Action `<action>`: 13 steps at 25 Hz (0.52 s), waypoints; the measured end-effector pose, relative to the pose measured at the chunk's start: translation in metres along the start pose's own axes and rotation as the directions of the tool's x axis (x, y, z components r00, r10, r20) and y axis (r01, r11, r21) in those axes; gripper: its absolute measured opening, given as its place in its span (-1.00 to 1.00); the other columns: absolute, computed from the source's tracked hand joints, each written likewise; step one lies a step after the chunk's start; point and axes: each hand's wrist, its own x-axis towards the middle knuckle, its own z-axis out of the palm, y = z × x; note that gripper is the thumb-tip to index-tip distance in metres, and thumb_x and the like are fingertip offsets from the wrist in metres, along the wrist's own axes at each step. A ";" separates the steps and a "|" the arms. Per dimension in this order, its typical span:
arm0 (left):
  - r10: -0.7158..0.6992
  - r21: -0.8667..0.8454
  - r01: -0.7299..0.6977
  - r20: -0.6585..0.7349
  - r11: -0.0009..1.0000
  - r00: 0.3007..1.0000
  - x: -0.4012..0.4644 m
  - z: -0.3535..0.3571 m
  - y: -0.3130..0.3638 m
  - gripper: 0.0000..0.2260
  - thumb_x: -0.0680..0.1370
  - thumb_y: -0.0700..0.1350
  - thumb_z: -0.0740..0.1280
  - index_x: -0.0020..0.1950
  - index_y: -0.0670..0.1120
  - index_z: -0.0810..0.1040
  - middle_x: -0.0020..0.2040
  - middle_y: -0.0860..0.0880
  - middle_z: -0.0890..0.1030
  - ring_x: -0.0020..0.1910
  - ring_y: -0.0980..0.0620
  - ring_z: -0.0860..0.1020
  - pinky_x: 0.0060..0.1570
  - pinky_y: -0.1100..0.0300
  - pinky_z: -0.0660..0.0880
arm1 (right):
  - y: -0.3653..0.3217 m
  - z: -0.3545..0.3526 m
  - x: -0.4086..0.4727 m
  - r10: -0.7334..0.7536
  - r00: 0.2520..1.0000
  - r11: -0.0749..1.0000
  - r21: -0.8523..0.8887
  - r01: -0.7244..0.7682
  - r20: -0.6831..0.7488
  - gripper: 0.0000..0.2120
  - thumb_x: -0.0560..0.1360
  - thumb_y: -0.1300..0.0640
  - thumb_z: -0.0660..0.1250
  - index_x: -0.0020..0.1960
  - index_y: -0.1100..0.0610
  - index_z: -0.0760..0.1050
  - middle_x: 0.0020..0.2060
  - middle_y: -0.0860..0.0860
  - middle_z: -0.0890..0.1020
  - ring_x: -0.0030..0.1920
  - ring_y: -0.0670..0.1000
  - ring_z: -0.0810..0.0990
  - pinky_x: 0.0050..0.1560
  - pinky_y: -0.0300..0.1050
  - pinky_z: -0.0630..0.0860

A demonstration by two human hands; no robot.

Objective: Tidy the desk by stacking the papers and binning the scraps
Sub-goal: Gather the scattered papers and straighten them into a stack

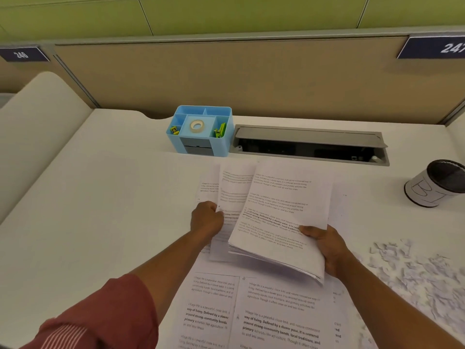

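Note:
My right hand [324, 244] grips the near right corner of a thick stack of printed papers [281, 217], lifted slightly above the white desk [100, 197]. My left hand [206, 219] pinches the left edge of a loose printed sheet [232, 195] that lies partly under the stack. More loose printed sheets [264, 316] lie flat near the front edge. A pile of torn white scraps [417, 270] is spread at the right. A small round mesh bin [436, 183] wrapped in a hand-lettered paper label stands at the far right.
A light blue desk organiser [201, 132] with a tape roll and small yellow-green items stands at the back centre. Right of it is an open grey cable tray [309, 144] set into the desk. A tan partition [251, 76] closes the back.

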 end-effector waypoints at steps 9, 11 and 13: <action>-0.078 0.202 0.074 0.013 0.977 0.997 0.007 -0.028 -0.021 -0.82 0.42 -0.04 0.45 -0.24 -0.07 0.50 -0.05 -0.11 0.53 -0.04 -0.03 0.47 -0.23 0.18 0.38 | -0.001 0.005 -0.004 -0.020 1.000 1.000 -0.007 0.020 0.005 -0.73 0.47 0.37 0.40 0.15 0.20 0.60 0.03 0.24 0.72 0.05 0.35 0.68 0.04 0.29 0.63; -0.044 0.045 0.045 -0.022 0.998 0.999 0.005 -0.029 -0.022 -0.73 0.40 -0.17 0.50 -0.35 -0.11 0.42 -0.27 -0.07 0.54 -0.22 -0.02 0.51 -0.27 0.19 0.42 | -0.001 0.006 -0.006 -0.023 1.000 1.000 -0.003 0.023 -0.001 -0.74 0.48 0.37 0.39 0.15 0.20 0.60 0.02 0.24 0.72 0.04 0.35 0.68 0.05 0.29 0.63; -0.031 -0.011 0.030 -0.070 0.999 0.997 0.001 -0.031 -0.022 -0.76 0.40 -0.24 0.51 -0.28 -0.12 0.44 -0.28 -0.03 0.54 -0.28 0.00 0.50 -0.30 0.22 0.41 | -0.001 0.007 -0.007 -0.027 1.000 1.000 -0.004 0.027 -0.006 -0.73 0.48 0.37 0.39 0.16 0.20 0.60 0.02 0.23 0.72 0.03 0.34 0.69 0.06 0.31 0.62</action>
